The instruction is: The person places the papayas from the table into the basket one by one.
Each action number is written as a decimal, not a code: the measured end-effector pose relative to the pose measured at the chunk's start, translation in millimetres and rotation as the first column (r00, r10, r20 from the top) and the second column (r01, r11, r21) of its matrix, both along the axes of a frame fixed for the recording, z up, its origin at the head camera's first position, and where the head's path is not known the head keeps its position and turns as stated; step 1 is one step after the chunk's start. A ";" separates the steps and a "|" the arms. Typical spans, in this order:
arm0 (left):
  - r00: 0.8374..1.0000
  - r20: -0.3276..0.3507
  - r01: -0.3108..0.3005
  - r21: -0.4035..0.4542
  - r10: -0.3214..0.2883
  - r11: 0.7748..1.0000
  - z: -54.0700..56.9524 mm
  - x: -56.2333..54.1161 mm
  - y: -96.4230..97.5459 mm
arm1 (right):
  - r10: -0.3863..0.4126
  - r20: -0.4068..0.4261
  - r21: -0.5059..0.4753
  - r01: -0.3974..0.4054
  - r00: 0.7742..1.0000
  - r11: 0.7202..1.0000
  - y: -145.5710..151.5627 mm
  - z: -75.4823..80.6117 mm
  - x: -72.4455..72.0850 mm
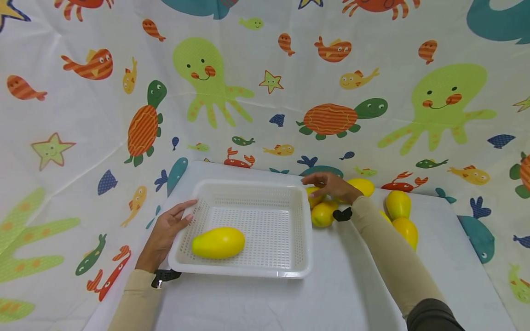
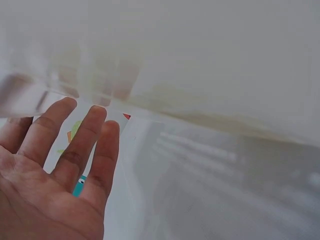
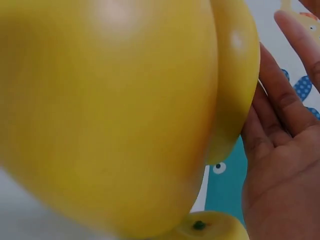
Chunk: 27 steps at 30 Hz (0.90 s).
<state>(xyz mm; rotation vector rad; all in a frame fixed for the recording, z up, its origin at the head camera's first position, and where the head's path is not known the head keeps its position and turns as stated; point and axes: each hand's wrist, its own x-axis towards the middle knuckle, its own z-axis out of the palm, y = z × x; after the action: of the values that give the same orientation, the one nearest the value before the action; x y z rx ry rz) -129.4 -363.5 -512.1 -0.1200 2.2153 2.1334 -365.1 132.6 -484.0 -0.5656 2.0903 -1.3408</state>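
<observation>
A white plastic basket (image 1: 265, 220) with perforated walls holds one smooth yellow papaya-like fruit (image 1: 218, 242), lying on its side near the front left. My left hand (image 1: 163, 234) rests at the basket's left rim, its fingers extended in the left wrist view. To the right of the basket, my right hand (image 1: 336, 186) reaches over a cluster of yellow fruits (image 1: 323, 215). In the right wrist view a large yellow fruit (image 3: 110, 110) fills the foreground. The extended fingers (image 3: 285, 100) lie along the far side of a second fruit (image 3: 235, 75), apparently touching it.
Behind my right hand lies another yellow fruit (image 1: 363, 185). Farther right sit more yellow fruits (image 1: 398, 205), partly hidden by my forearm. The table (image 1: 248, 303) has a white cover. A cloth (image 1: 265, 55) printed with sea animals hangs behind and to the left.
</observation>
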 end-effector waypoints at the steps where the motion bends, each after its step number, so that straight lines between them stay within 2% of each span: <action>1: 1.000 -0.001 0.001 -0.004 -0.001 1.000 0.1 0.1 -0.1 | 0.003 0.000 0.009 -0.003 1.000 1.000 -0.1 0.1 0.1; 5: 1.000 -0.005 -0.001 -0.026 0.001 1.000 0.2 0.8 -0.4 | 0.018 -0.032 0.089 -0.015 0.999 0.996 0.3 -0.6 0.7; 9: 1.000 0.000 -0.006 -0.022 0.006 1.000 -0.7 0.9 -1.0 | 0.039 -0.061 0.224 -0.025 0.997 0.974 3.3 -5.7 0.9; 12: 1.000 -0.004 0.000 -0.015 0.000 1.000 -1.4 0.2 -1.3 | 0.041 -0.055 0.264 -0.025 0.998 0.964 5.8 -10.0 0.8; 20: 1.000 -0.017 -0.006 -0.054 0.005 0.999 -0.6 -0.3 -0.1 | 0.041 -0.073 0.229 -0.023 0.996 0.973 10.5 -9.0 3.2; 27: 1.000 -0.023 0.012 -0.030 -0.012 0.999 -2.4 -0.5 -0.5 | 0.021 -0.083 0.220 -0.003 0.996 0.976 16.2 4.6 6.1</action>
<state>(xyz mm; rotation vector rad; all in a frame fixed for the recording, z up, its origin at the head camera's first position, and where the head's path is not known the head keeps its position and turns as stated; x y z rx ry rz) -129.9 -364.0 -514.5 -0.0834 2.2554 2.1069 -359.0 148.8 -479.4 -0.5474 2.2630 -1.0770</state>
